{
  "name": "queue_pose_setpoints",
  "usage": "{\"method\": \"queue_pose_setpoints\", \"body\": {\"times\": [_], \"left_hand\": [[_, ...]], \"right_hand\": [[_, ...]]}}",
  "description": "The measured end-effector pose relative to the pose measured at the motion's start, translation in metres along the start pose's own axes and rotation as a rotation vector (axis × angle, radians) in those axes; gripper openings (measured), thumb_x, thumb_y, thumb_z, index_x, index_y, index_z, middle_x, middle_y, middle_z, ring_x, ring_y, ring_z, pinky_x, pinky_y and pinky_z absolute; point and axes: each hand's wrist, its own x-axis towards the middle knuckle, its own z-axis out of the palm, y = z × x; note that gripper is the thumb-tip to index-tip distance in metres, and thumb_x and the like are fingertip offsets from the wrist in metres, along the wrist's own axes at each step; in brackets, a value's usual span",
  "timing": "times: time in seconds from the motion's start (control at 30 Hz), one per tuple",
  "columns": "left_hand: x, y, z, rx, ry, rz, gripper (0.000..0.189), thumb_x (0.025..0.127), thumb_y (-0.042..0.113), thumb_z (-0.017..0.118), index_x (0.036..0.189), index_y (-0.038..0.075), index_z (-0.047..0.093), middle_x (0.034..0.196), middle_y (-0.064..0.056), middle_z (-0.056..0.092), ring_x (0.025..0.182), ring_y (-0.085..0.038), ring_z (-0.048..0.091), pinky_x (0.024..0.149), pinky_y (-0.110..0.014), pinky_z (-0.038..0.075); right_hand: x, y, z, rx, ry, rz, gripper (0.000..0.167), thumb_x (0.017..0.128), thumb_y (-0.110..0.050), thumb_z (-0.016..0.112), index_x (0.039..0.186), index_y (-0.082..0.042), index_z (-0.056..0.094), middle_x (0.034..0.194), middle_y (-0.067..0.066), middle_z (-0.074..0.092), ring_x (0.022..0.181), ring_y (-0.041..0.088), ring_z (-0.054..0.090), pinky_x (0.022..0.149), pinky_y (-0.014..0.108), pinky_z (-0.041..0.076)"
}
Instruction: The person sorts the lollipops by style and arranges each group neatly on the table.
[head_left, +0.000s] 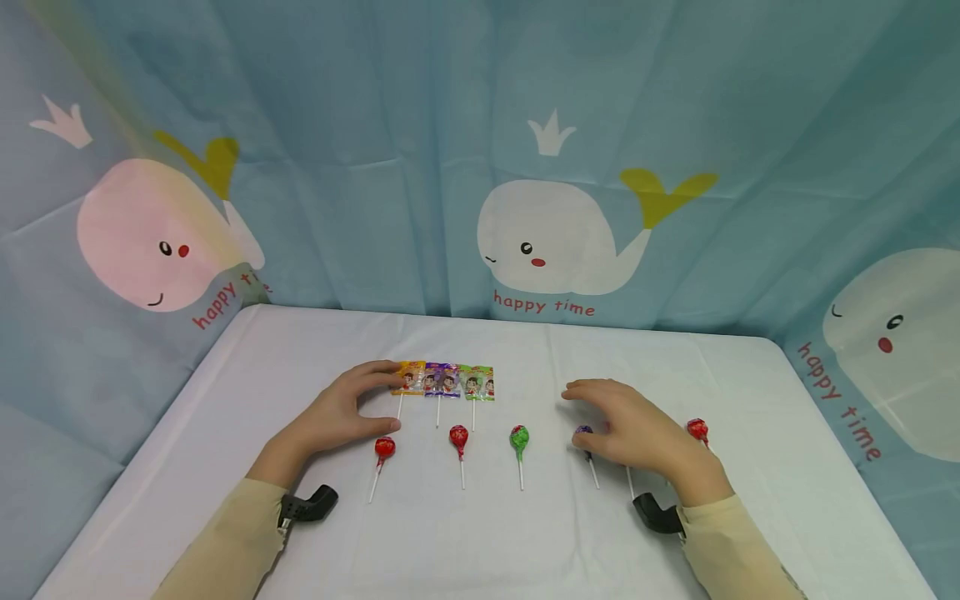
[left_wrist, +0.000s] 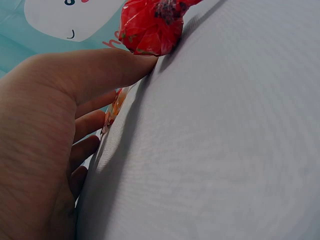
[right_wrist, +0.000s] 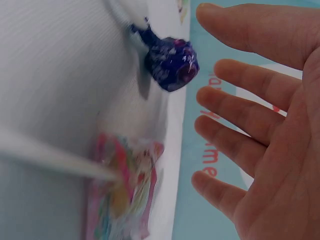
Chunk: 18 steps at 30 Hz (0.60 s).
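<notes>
Beige sleeves (head_left: 234, 537) nearest; orange lollipop (head_left: 414, 377) at left grip (head_left: 347, 407); purple lollipop (head_left: 583, 431) beside right grip (head_left: 633, 427)

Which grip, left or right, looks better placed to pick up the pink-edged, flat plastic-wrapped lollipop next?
Probably the right grip: it is open, empty and close to the pink-edged lollipop. The left grip is farther away, its fingers at the orange, flat plastic-wrapped lollipop.

Your left sleeve (head_left: 228, 542), lower left of frame: pale beige, long. Your right sleeve (head_left: 738, 550), lower right: same. Black, bent, smooth-looking wrist cameras, left (head_left: 313, 504) and right (head_left: 657, 514), at your cuffs.
</notes>
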Motion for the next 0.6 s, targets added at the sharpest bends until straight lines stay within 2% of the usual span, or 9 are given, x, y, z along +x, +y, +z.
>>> {"method": "queue_pose_setpoints", "body": {"times": [0.3,0.6], "left_hand": [[0.001,0.001,0.0,0.007,-0.004,-0.007,0.061,0.087,0.038,0.095,0.142,0.023,0.073,0.164,-0.004,0.052,0.155,-0.039,0.041,0.123,-0.07,0.033],[0.0,-0.001,0.0,0.004,-0.002,-0.011,0.062,0.087,0.039,0.094,0.142,0.023,0.072,0.164,-0.003,0.051,0.155,-0.039,0.041,0.123,-0.071,0.033]], "right_hand": [[-0.016,0.008,-0.002,-0.026,0.002,0.043,0.059,0.093,-0.026,0.087,0.147,-0.011,0.067,0.156,0.008,0.061,0.147,0.035,0.054,0.121,0.06,0.043],[-0.032,0.014,-0.003,-0.043,0.022,0.052,0.06,0.092,-0.026,0.089,0.145,-0.007,0.068,0.15,0.01,0.065,0.143,0.037,0.057,0.119,0.062,0.043]]}}
